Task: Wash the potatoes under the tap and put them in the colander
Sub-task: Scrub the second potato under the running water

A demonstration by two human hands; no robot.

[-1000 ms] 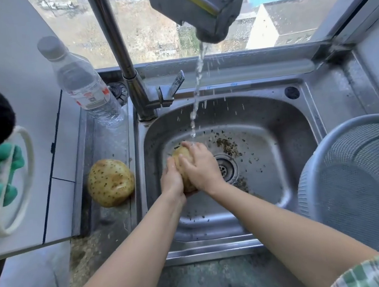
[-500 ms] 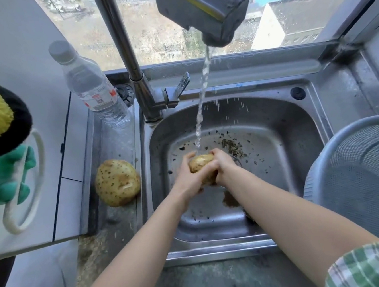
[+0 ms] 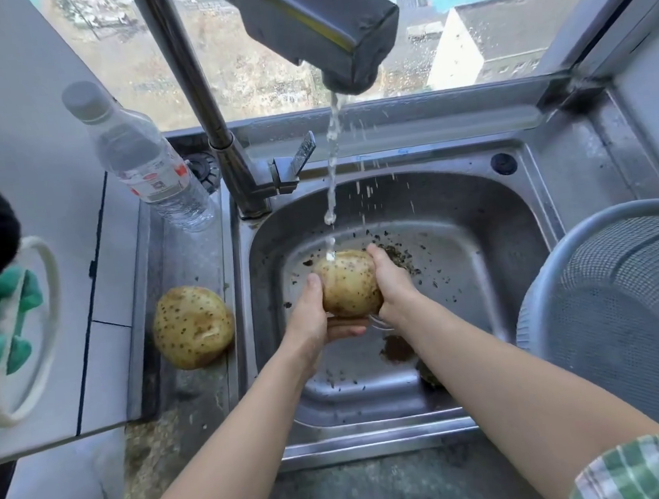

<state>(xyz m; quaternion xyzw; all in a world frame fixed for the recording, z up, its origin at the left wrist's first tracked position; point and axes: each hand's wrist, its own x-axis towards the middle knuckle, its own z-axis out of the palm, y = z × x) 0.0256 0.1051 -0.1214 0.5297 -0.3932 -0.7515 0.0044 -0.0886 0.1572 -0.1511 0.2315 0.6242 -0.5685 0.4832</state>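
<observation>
Cradling the washed potato (image 3: 349,283) between them, both hands sit low over the sink (image 3: 477,215) in the head view. The left hand (image 3: 314,319) grips the potato's left side, with its thumb up along the skin and its fingers curled underneath. The right hand (image 3: 393,283) wraps the right side, fingers bent round the far edge. The potato lies lengthwise between the two palms, its top end pointing toward the tap (image 3: 323,36). A thin stream of water (image 3: 332,168) falls from the spout and strikes that top end, throwing off small drops. Dark specks of dirt dot the basin floor (thickest just behind the right hand).

A second potato (image 3: 192,327) rests on the steel ledge left of the basin, well apart from the hands. The colander (image 3: 626,301) stands to the right of the sink, nothing showing inside it. A clear plastic bottle (image 3: 142,162) stands beside the tap's base. A checked sleeve (image 3: 654,467) shows at the lower right corner.
</observation>
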